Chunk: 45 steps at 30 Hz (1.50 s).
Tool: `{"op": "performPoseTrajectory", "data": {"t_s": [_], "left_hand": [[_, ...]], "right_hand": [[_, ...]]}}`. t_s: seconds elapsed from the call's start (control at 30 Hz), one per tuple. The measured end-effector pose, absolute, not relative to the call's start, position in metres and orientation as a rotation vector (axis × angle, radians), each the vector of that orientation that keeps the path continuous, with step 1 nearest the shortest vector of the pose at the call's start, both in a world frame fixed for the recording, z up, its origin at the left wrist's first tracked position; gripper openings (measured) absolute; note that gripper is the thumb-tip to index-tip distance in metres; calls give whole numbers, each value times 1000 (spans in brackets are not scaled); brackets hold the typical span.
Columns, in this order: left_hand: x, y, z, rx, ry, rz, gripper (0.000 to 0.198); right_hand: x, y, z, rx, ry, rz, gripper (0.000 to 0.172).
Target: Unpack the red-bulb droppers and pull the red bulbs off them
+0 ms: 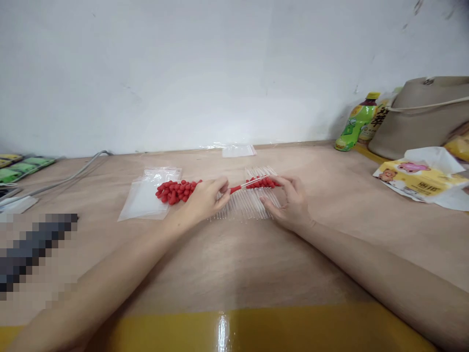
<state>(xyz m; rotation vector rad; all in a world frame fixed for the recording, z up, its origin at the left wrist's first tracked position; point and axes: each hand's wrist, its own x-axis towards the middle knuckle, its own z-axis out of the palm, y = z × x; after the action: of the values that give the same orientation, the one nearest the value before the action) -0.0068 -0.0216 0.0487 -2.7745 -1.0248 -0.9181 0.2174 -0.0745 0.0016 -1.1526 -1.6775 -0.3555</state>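
Note:
My left hand (pixel 210 196) is closed in a pinch on a red bulb-like cap (pixel 235 189) at the end of a thin clear tube (pixel 255 181). This tube points right, its far end by the fingertips of my right hand (pixel 291 203). There the thumb and fingers are apart; whether they touch the tube I cannot tell. Under both hands lies a row of thin clear tubes (pixel 240 205), side by side. Several red caps (pixel 258 182) show across the row's right part. Left of my left hand is a pile of loose red caps (pixel 172 191), partly on clear plastic bags (pixel 141 198).
Another clear bag (pixel 239 151) lies by the wall. At right stand a green bottle (pixel 356 123), a beige bag (pixel 421 117) and a yellow tissue pack (pixel 421 176). A grey cable (pixel 78 171), green packets (pixel 27 168) and a pixelated dark object (pixel 36 249) are at left.

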Motion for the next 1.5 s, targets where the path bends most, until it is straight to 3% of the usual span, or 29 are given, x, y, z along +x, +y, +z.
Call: {"op": "performPoseTrajectory", "data": {"t_s": [0.07,0.13,0.4,0.5,0.57,0.67,0.87,1.5], "left_hand": [[-28,-37,44,-2748,-1024,-867,9],[-42,-48,36,-2692,-953,-855,11],[-43,-56,9,-2754,-633,-958,17],[-41,-56,12,-2756,-662,-1022,11],[-38,-56,15,-2742,-711,-1005,7],[-31,-56,17,-2733,-710,-914,27],[-20,-52,8,-2759,-628,-942,15],[-20,-60,12,-2732,-459,-956,12]], "right_hand": [[216,-78,3,-1068,-1685,-424,59],[213,-81,4,-1003,-1799,-462,64],[211,-77,-1,-801,-2184,-490,22],[212,-76,-2,-778,-2203,-489,16],[211,-76,-2,-788,-2220,-475,15],[208,-77,-1,-810,-2239,-456,15],[200,-81,3,-826,-2258,-420,18],[196,-79,-7,-541,-2244,-269,15]]}}
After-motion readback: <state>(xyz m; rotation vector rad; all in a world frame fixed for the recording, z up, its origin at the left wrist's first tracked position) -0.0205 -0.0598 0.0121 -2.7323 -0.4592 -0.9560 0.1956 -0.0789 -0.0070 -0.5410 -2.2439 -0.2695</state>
